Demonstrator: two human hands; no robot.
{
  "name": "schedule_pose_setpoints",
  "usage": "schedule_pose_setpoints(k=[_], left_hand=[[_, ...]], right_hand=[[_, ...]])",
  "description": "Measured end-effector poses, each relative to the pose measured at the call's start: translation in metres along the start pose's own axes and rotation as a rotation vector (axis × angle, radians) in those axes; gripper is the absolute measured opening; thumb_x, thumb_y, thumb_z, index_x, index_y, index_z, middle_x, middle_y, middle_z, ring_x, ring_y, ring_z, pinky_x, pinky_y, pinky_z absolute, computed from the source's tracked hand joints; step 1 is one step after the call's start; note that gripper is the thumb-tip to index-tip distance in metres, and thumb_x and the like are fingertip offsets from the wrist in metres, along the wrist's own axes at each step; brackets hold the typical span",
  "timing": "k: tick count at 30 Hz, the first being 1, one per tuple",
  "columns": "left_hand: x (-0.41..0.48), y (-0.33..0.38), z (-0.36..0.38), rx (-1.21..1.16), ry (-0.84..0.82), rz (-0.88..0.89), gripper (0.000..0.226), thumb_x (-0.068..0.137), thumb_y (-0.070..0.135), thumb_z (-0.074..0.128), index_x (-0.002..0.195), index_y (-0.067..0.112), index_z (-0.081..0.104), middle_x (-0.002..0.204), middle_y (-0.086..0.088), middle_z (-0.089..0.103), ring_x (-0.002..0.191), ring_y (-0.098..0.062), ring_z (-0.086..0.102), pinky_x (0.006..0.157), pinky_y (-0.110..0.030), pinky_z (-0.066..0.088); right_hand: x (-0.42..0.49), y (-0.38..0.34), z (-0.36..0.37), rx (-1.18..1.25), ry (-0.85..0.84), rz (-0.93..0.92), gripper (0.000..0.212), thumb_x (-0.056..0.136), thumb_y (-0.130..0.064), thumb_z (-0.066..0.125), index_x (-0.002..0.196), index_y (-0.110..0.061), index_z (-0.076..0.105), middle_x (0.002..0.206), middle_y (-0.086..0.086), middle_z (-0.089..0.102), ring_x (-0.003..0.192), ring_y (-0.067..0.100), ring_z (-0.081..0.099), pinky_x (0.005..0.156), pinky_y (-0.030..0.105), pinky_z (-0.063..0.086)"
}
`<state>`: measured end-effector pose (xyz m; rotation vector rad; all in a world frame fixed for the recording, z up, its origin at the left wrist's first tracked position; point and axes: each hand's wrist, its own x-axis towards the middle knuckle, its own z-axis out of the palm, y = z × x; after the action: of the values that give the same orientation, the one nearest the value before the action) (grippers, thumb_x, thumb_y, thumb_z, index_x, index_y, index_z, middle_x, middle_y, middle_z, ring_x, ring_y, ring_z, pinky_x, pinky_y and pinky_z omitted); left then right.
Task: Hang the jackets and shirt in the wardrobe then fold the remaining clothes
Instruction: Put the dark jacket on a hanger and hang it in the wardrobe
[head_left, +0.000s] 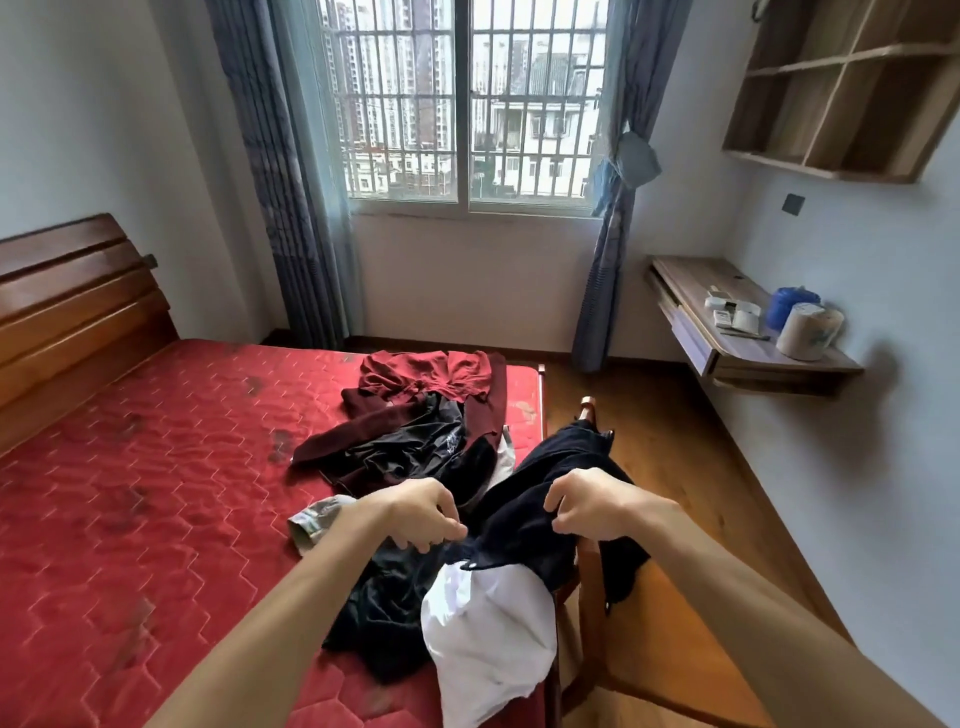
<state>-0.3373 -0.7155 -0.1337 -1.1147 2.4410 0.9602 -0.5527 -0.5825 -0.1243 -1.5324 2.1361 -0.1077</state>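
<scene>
The red mattress (156, 493) is bearing a heap of unfolded clothes at its right edge, a maroon garment (426, 379) lying far and a black one (410, 447) nearer. Nearest, a dark navy garment (545, 519) is draping over a white cloth (488, 623) and onto a wooden chair (649, 623). The left hand (421, 512) and right hand (592, 504) are pinching its edge with curled fingers. No wardrobe is showing, so hanging and folding both seem to be waiting.

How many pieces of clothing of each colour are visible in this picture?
Red: 1, red top
Maroon: 1, maroon garment
Black: 2, printed black garment, plain black garment
Navy: 1, navy garment
White: 1, white garment
Camouflage: 1, camouflage piece
Total: 7, though the pile may hide more.
</scene>
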Motion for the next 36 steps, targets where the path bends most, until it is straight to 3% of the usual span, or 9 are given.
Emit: schedule_pose_setpoints(k=[3,9,19,22,27,29,31,34,36], left_hand=[[0.029,-0.003,-0.007,0.010,-0.012,0.018,0.027,0.093,0.036,0.062,0.110,0.017,0.070,0.105,-0.009,0.075,0.090,-0.019,0.075,0.065,-0.029,0.056],[0.089,-0.006,-0.006,-0.026,-0.040,0.008,0.026,0.090,0.037,0.062,0.107,0.019,0.071,0.100,-0.005,0.076,0.084,-0.016,0.075,0.084,-0.038,0.059],[0.175,0.002,0.038,-0.227,-0.031,-0.170,0.026,0.090,0.036,0.062,0.105,0.017,0.071,0.093,-0.004,0.076,0.087,-0.019,0.074,0.084,-0.036,0.059],[0.197,0.006,0.060,-0.329,-0.009,-0.256,0.028,0.090,0.039,0.060,0.106,0.018,0.070,0.081,0.002,0.071,0.086,-0.020,0.071,0.086,-0.036,0.058],[0.231,0.008,0.122,-0.398,0.000,-0.569,0.062,0.090,0.057,0.048,0.136,0.016,0.049,0.136,-0.006,0.055,0.127,-0.026,0.051,0.108,-0.036,0.041],[0.239,0.016,0.145,-0.537,-0.032,-0.675,0.080,0.099,0.053,0.043,0.153,0.000,0.018,0.154,-0.015,0.038,0.141,-0.031,0.038,0.113,-0.034,0.033],[0.246,0.026,0.159,-0.773,-0.025,-0.790,0.089,0.102,0.050,0.041,0.153,-0.006,-0.006,0.157,-0.015,0.034,0.139,-0.031,0.042,0.104,-0.034,0.040],[0.262,0.029,0.173,-1.242,0.142,-0.896,0.086,0.093,0.042,0.062,0.152,0.002,0.015,0.134,-0.010,0.057,0.108,-0.029,0.066,0.077,-0.037,0.056],[0.271,0.022,0.177,-1.392,0.309,-0.911,0.086,0.074,0.035,0.080,0.139,-0.001,0.038,0.124,-0.016,0.065,0.103,-0.032,0.068,0.079,-0.045,0.061]], right_hand=[[0.024,0.005,-0.005,-0.017,-0.022,0.009,0.033,0.088,-0.023,0.063,0.120,-0.020,0.067,0.117,0.001,0.067,0.099,0.018,0.066,0.085,0.027,0.056],[0.076,0.030,-0.011,-0.014,-0.051,-0.019,0.027,0.088,-0.020,0.058,0.107,-0.004,0.066,0.113,0.014,0.068,0.106,0.031,0.064,0.092,0.045,0.054],[0.188,0.089,-0.013,-0.089,-0.152,-0.177,0.026,0.087,-0.008,0.050,0.105,0.004,0.066,0.110,0.019,0.068,0.107,0.034,0.062,0.094,0.047,0.048],[0.217,0.110,-0.006,-0.091,-0.119,-0.187,0.037,0.088,-0.005,0.051,0.121,-0.007,0.066,0.128,0.008,0.064,0.123,0.027,0.055,0.104,0.039,0.044],[0.260,0.145,0.014,-0.317,-0.015,-0.181,0.059,0.086,-0.012,0.054,0.144,-0.013,0.043,0.154,0.010,0.038,0.144,0.030,0.029,0.116,0.041,0.028],[0.274,0.159,0.024,-0.373,-0.008,-0.159,0.065,0.092,-0.024,0.054,0.151,-0.014,0.030,0.161,0.012,0.023,0.151,0.030,0.015,0.122,0.043,0.015],[0.284,0.168,0.029,-0.378,0.006,-0.144,0.067,0.093,-0.035,0.054,0.152,-0.015,0.028,0.158,0.011,0.030,0.149,0.029,0.019,0.121,0.045,0.009],[0.295,0.173,0.031,-0.430,0.064,-0.190,0.052,0.092,-0.040,0.052,0.138,-0.016,0.045,0.134,0.007,0.055,0.129,0.028,0.044,0.115,0.043,0.020],[0.299,0.174,0.028,-0.423,0.114,-0.214,0.036,0.093,-0.037,0.051,0.122,-0.016,0.054,0.121,0.006,0.061,0.117,0.028,0.051,0.106,0.040,0.028]])
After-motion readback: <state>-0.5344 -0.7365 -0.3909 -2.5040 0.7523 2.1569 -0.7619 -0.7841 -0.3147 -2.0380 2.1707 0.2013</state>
